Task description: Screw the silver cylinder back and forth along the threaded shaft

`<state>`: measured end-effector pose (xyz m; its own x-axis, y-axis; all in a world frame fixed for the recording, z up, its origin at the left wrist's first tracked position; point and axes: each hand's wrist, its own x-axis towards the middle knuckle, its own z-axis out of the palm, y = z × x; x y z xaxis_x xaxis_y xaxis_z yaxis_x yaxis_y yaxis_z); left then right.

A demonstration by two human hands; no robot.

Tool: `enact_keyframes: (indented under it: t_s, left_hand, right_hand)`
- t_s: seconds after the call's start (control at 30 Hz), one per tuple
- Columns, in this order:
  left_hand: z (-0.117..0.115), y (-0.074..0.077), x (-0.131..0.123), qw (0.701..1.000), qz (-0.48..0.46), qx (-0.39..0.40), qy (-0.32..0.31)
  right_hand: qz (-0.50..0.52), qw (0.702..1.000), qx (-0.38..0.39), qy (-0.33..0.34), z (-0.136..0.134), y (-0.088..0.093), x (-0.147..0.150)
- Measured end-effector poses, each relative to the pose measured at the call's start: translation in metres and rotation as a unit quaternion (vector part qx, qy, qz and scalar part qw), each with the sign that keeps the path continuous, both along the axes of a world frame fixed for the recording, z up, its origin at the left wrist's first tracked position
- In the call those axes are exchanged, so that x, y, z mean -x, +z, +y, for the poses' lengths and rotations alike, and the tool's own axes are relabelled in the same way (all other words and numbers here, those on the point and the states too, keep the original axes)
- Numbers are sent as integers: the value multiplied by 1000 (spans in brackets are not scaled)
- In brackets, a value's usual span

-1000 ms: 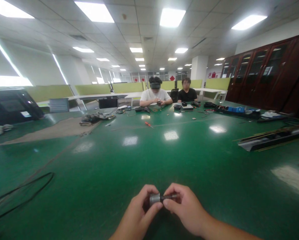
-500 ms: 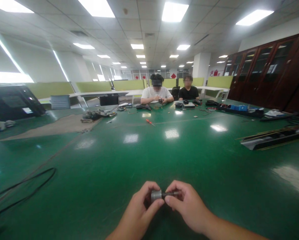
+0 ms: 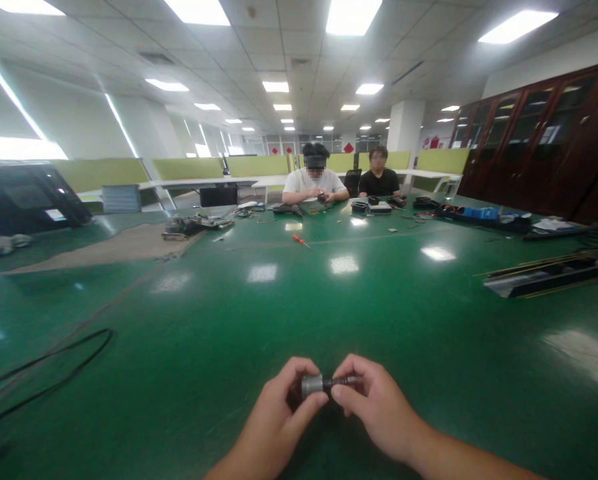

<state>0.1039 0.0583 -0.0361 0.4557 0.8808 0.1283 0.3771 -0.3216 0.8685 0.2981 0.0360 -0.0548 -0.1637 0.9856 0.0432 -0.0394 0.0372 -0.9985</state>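
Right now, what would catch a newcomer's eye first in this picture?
A broad green tabletop fills much of the lower picture. At bottom centre, the left hand holds a silver cylinder while the right hand pinches a thin dark shaft in line with it. Farther off, a red-orange screwdriver lies before a seated person in white.

So the bench (image 3: 219,320) was a big glossy green thing with ceiling lights mirrored in it and a tan patch (image 3: 103,253) over on the left. Black cable (image 3: 111,333) looped near the left edge, orange-red screwdriver (image 3: 297,238) further back, a jumble of greyish parts (image 3: 191,227) left of that. Far right had a long dark channel (image 3: 553,279) with thin yellowish rods alongside.
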Motion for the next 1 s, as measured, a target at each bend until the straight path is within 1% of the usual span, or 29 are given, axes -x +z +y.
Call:
enact_keyframes:
  t_s: [0.3, 0.67, 0.87, 1.0]
  left_hand:
    - [-2, 2, 0, 1000, 0, 2, 5]
    - [0, 6, -2, 1000, -6, -2, 9]
    - [-1, 8, -3, 1000, -15, 9, 9]
    - [-1, 7, -3, 1000, -16, 6, 12]
  right_hand:
    - [-4, 1000, 4, 2, -1, 3, -1]
    - [-2, 1000, 12, 1, -2, 0, -3]
    - [-5, 1000, 8, 4, -1, -3, -2]
    - [-5, 1000, 11, 7, -1, -3, -3]
